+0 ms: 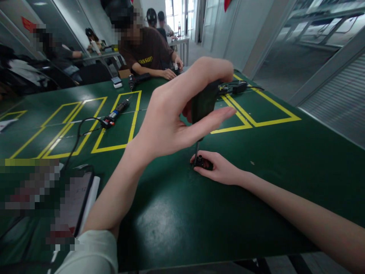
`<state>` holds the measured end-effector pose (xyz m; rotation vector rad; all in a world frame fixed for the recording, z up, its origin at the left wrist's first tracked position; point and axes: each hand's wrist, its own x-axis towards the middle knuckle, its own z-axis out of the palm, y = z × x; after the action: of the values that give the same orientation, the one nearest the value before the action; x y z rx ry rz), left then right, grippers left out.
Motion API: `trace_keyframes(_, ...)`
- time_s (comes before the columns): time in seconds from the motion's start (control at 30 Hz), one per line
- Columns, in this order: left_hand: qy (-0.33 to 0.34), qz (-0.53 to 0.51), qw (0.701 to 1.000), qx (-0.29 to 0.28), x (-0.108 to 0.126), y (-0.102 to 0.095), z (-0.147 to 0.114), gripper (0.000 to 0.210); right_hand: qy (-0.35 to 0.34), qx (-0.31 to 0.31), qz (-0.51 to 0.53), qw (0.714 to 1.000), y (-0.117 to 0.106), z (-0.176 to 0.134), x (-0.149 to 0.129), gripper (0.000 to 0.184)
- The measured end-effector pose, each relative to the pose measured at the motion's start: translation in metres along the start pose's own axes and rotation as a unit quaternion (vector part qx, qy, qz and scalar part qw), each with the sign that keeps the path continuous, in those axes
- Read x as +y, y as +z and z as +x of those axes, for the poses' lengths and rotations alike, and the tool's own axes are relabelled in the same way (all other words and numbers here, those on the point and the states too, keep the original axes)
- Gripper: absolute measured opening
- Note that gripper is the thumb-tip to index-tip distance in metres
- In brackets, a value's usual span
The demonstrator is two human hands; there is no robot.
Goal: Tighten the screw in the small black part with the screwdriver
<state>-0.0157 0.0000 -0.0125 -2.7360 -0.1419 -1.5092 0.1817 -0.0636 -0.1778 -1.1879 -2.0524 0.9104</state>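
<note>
My left hand (168, 114) is raised above the table, its fingers curled round the dark handle of a screwdriver (204, 101). The thin shaft points almost straight down, and its tip meets a small black part (200, 161). That part has a short round post sticking up. My right hand (222, 166) rests on the green tabletop (171, 205), thumb and fingers closed on either side of the part. Most of the screwdriver's handle is hidden behind my left hand.
A corded electric screwdriver (116, 112) lies on the left among yellow tape outlines. Black cables (239, 87) sit at the far right. A phone (116, 81) and a drill-like tool (138, 79) lie near a person (151, 49) seated opposite. A tablet-like device (76, 201) is at lower left.
</note>
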Motion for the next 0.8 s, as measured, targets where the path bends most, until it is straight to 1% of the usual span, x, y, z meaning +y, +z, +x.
trace_keyframes(0.1,-0.03,-0.019,0.998,-0.042,0.001,0.0,-0.002,0.042,-0.004,-0.001,0.003,1.0,-0.001,0.0,-0.002,0.021)
trace_keyframes(0.17,-0.058,-0.019,0.995,-0.076,0.001,-0.001,-0.003,0.049,-0.006,-0.001,0.005,1.0,-0.001,0.001,-0.002,0.021)
trace_keyframes(0.2,-0.065,-0.013,0.994,-0.083,0.001,-0.001,-0.003,0.051,-0.006,0.0,0.003,1.0,-0.001,0.001,-0.002,0.021)
trace_keyframes(0.27,-0.06,0.009,0.995,-0.079,-0.001,0.0,-0.003,0.049,-0.008,0.003,-0.004,1.0,-0.001,0.001,-0.002,0.021)
trace_keyframes(0.37,-0.031,0.045,0.997,-0.046,-0.007,0.003,-0.003,0.044,-0.01,0.006,-0.012,1.0,0.0,0.001,-0.001,0.02)
trace_keyframes(0.47,-0.024,0.053,0.998,-0.023,-0.012,0.008,-0.004,0.05,-0.008,0.0,-0.011,1.0,-0.001,0.001,-0.001,0.019)
trace_keyframes(0.57,-0.043,0.051,0.997,-0.025,-0.008,0.011,-0.006,0.055,0.0,-0.002,-0.009,1.0,-0.002,0.001,-0.003,0.02)
trace_keyframes(0.7,-0.079,0.071,0.994,-0.039,-0.002,0.01,-0.006,0.047,0.001,-0.003,-0.01,1.0,-0.002,0.001,-0.005,0.021)
trace_keyframes(0.8,-0.076,0.023,0.996,-0.051,-0.003,0.006,-0.005,0.048,0.0,-0.004,-0.005,1.0,-0.003,0.001,-0.005,0.022)
